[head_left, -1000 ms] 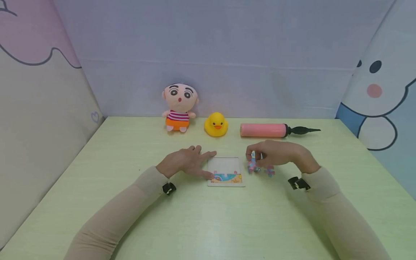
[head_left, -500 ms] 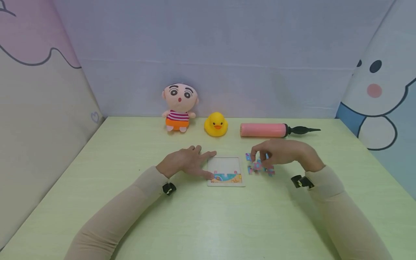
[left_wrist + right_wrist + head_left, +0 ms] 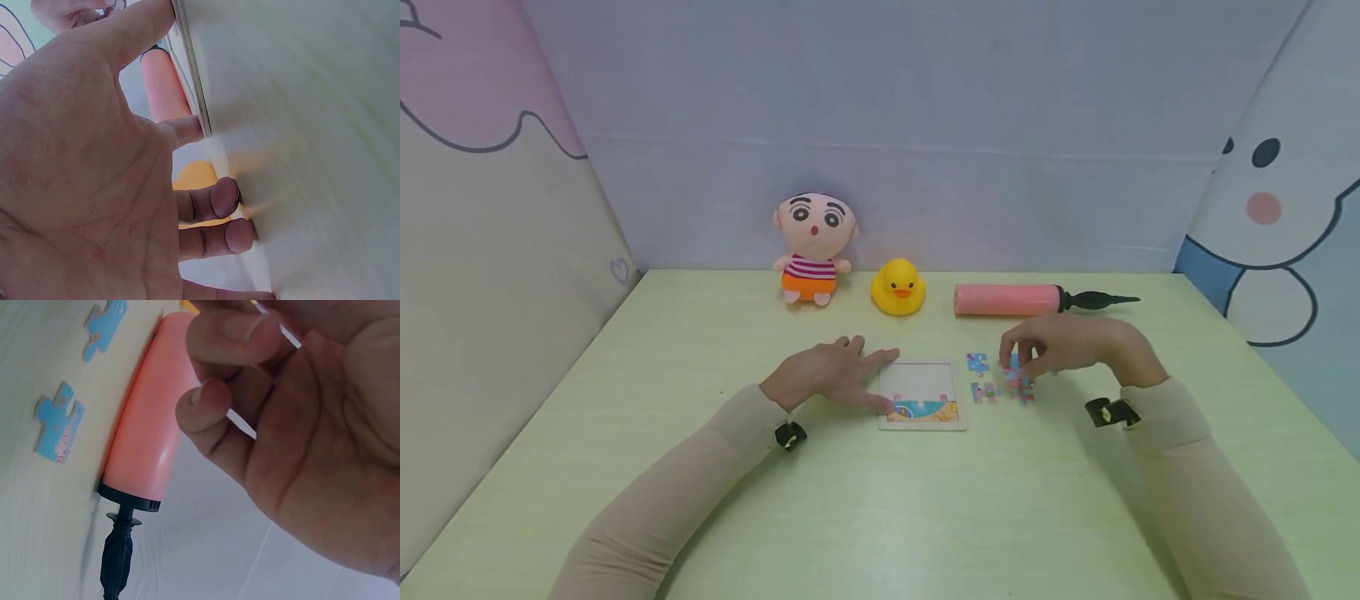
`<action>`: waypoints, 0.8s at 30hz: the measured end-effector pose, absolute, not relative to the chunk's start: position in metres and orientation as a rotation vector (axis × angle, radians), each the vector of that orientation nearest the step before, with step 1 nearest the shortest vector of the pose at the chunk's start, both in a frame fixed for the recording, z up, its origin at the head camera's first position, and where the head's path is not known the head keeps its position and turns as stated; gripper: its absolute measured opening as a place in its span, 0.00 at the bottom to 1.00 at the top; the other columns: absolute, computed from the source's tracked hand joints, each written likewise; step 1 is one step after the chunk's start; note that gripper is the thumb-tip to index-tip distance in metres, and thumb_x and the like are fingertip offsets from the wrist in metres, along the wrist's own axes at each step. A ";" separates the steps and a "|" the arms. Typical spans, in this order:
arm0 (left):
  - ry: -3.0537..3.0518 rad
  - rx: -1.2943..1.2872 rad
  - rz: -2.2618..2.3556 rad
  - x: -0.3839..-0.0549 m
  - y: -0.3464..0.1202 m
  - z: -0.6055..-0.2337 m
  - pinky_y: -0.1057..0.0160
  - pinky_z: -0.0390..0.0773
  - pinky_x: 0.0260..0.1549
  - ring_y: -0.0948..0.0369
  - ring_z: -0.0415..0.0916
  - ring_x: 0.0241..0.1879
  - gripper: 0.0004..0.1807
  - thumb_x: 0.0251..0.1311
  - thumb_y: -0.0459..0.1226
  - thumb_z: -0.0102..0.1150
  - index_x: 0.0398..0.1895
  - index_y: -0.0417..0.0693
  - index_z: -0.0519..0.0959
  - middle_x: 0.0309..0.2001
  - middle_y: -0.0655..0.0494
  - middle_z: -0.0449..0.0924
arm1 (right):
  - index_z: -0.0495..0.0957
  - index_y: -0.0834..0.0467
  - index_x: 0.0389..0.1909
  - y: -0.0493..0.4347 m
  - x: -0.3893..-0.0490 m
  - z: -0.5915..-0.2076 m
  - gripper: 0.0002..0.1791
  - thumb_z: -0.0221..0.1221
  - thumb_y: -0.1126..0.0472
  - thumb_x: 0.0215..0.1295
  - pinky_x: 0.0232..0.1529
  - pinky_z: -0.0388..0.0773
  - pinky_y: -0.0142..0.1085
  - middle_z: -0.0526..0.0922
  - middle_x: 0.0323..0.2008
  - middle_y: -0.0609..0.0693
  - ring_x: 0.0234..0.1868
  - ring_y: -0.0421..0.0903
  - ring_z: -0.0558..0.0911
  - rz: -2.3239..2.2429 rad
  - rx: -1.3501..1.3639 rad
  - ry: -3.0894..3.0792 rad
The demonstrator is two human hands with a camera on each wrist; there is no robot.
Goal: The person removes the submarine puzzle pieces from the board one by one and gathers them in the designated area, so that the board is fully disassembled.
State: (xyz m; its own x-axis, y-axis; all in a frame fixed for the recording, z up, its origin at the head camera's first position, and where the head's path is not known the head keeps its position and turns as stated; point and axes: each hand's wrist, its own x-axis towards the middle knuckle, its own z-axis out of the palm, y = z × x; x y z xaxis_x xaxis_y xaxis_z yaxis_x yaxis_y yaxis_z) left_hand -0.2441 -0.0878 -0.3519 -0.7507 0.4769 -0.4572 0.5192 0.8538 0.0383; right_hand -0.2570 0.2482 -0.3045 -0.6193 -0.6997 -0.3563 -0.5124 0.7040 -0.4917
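Note:
A flat puzzle tray (image 3: 917, 379) lies mid-table, its bottom row filled with a blue and sand-coloured beach picture. My left hand (image 3: 831, 372) is spread at the tray's left side, thumb and index finger touching its edge; the left wrist view shows those fingertips at the tray's thin side. To the right, my right hand (image 3: 1060, 343) pinches a pinkish puzzle piece (image 3: 1014, 372) between thumb and fingers, over other loose pieces. Left of it lie a blue piece (image 3: 977, 362) and a pink-blue piece (image 3: 985, 392). The right wrist view leaves out the pinching fingertips but shows another blue piece (image 3: 59, 423).
Along the table's back stand a plush doll (image 3: 815, 250) and a yellow rubber duck (image 3: 898, 288). A pink hand pump (image 3: 1007, 300) with a black nozzle lies behind my right hand. Printed cloth walls (image 3: 887, 167) enclose the back and sides.
My right hand has moved rightward and slightly back with the pinched puzzle piece, uncovering the pieces on the left. My left hand and the tray have stayed put.

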 end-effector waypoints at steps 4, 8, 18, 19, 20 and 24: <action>2.568 0.722 -0.123 -0.244 -0.088 -0.351 0.43 0.73 0.57 0.47 0.63 0.63 0.51 0.58 0.73 0.49 0.81 0.70 0.45 0.71 0.42 0.59 | 0.80 0.48 0.43 0.254 -0.260 -0.306 0.09 0.64 0.64 0.67 0.34 0.76 0.36 0.80 0.31 0.45 0.31 0.47 0.78 -0.455 -0.871 2.384; 2.566 0.725 -0.118 -0.244 -0.088 -0.350 0.42 0.72 0.57 0.46 0.63 0.63 0.51 0.58 0.72 0.49 0.81 0.70 0.46 0.71 0.41 0.59 | 0.81 0.48 0.42 0.262 -0.264 -0.308 0.07 0.65 0.62 0.66 0.32 0.75 0.37 0.79 0.32 0.46 0.31 0.47 0.77 -0.467 -0.807 2.370; 2.562 0.742 -0.109 -0.245 -0.089 -0.351 0.43 0.72 0.57 0.47 0.63 0.62 0.51 0.58 0.72 0.49 0.81 0.70 0.45 0.70 0.41 0.60 | 0.82 0.53 0.46 0.277 -0.270 -0.315 0.11 0.62 0.68 0.65 0.28 0.69 0.31 0.78 0.30 0.50 0.26 0.41 0.71 -0.568 -0.695 2.262; 2.562 0.742 -0.106 -0.245 -0.089 -0.351 0.43 0.72 0.57 0.47 0.63 0.62 0.51 0.58 0.72 0.49 0.81 0.70 0.45 0.70 0.41 0.60 | 0.82 0.54 0.46 0.278 -0.271 -0.316 0.11 0.62 0.68 0.64 0.28 0.68 0.31 0.77 0.30 0.50 0.26 0.41 0.70 -0.581 -0.684 2.248; 2.561 0.740 -0.107 -0.245 -0.089 -0.351 0.43 0.72 0.57 0.46 0.63 0.63 0.51 0.58 0.72 0.49 0.81 0.70 0.45 0.71 0.41 0.59 | 0.82 0.54 0.46 0.280 -0.272 -0.317 0.12 0.62 0.68 0.64 0.28 0.67 0.30 0.76 0.29 0.50 0.26 0.40 0.70 -0.595 -0.673 2.233; 2.561 0.738 -0.105 -0.245 -0.089 -0.351 0.42 0.72 0.57 0.46 0.63 0.63 0.51 0.58 0.72 0.49 0.81 0.70 0.45 0.71 0.41 0.59 | 0.82 0.55 0.46 0.285 -0.274 -0.322 0.12 0.63 0.69 0.63 0.27 0.66 0.29 0.73 0.27 0.49 0.24 0.39 0.67 -0.630 -0.663 2.182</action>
State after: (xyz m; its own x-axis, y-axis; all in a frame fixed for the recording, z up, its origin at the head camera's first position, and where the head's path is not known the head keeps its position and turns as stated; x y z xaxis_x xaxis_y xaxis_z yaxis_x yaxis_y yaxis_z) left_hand -0.2450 -0.0888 -0.3513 -0.7449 0.4839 -0.4593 0.5200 0.8524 0.0548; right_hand -0.2743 0.2853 -0.3220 -0.5791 -0.6296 -0.5180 -0.2564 0.7437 -0.6173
